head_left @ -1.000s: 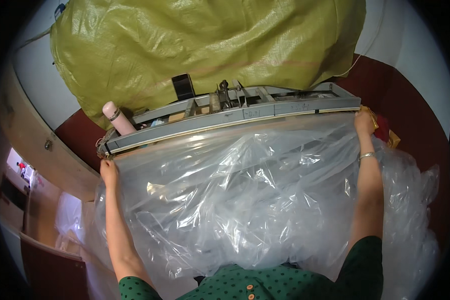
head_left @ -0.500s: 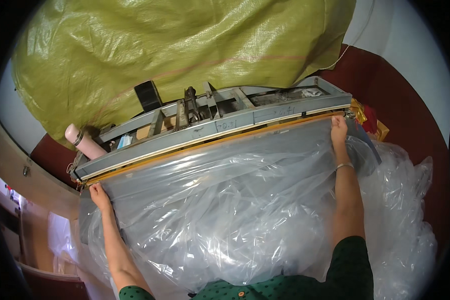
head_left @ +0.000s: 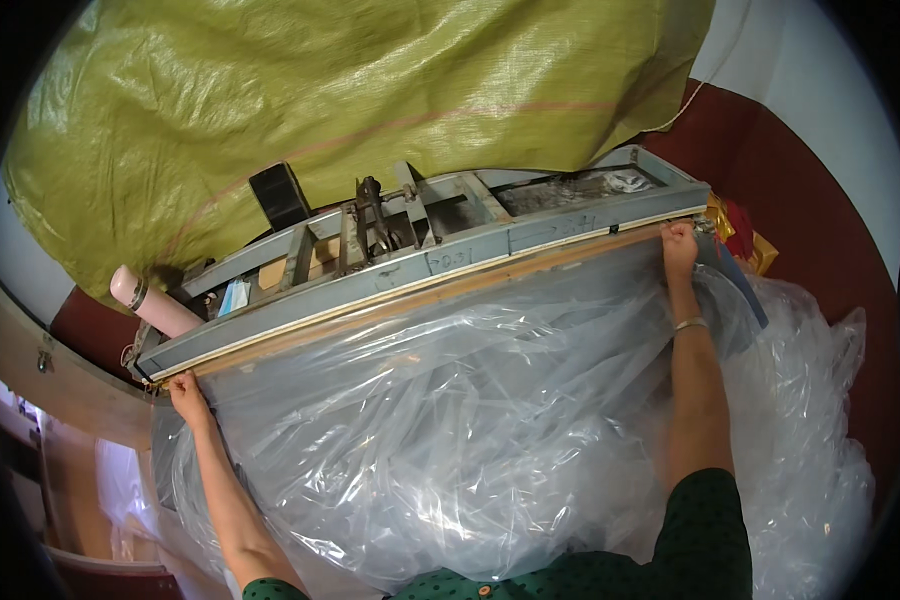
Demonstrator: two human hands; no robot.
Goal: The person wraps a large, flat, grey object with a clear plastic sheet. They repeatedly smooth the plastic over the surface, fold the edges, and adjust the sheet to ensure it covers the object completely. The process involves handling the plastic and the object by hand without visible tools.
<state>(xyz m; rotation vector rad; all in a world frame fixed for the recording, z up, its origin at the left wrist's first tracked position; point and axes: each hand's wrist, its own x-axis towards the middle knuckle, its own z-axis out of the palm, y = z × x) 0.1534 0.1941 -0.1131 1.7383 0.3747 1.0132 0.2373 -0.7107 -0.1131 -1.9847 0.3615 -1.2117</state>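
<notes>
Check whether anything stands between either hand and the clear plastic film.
Nothing visible does: the left hand and right hand grip the clear plastic film near its far edge. The pink flask leans in the grey metal frame, beyond the left hand, not in between.

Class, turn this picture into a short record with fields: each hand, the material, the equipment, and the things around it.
Left hand: closed at the far left edge of the clear plastic film
Right hand: closed at the film's far right edge
Material: film, glossy and wrinkled, spread between the forearms
Equipment: long grey metal frame, just beyond the hands
Frame's left end: pink bottle, tilted
Beyond frame: large yellow-green sheet; dark flat rectangular object before it
Right wrist: bracelet
</notes>
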